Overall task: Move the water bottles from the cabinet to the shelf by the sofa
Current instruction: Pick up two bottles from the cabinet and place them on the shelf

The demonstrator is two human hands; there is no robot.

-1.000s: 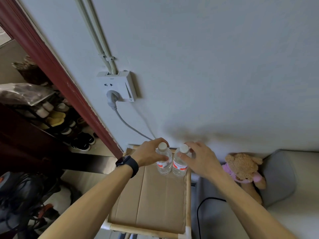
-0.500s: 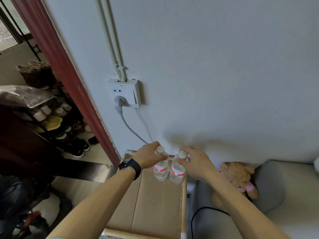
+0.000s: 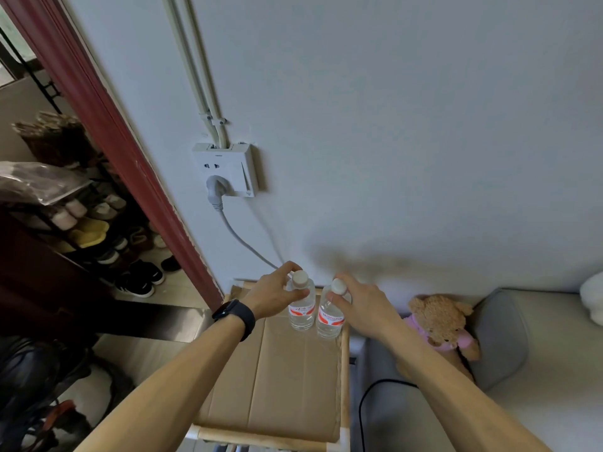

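Two clear water bottles with white caps and red-and-white labels stand upright side by side at the far right corner of the cardboard-topped shelf (image 3: 277, 386). My left hand (image 3: 274, 295) grips the left bottle (image 3: 301, 313) just below its cap. My right hand (image 3: 360, 306) pinches the neck of the right bottle (image 3: 329, 319). Both bottles rest on the cardboard. The shelf stands against the wall, right beside the grey sofa (image 3: 538, 370).
A teddy bear (image 3: 440, 321) in pink lies on the sofa next to the shelf. A wall socket (image 3: 228, 172) with a grey plug and cable hangs above the shelf. A dark red door frame (image 3: 107, 125) and a shoe rack (image 3: 91, 236) are on the left. A black cable (image 3: 368, 396) runs across the sofa.
Both hands stay on the two bottles on the shelf. The camera has tilted up and shifted, so the socket and wall sit lower in view.
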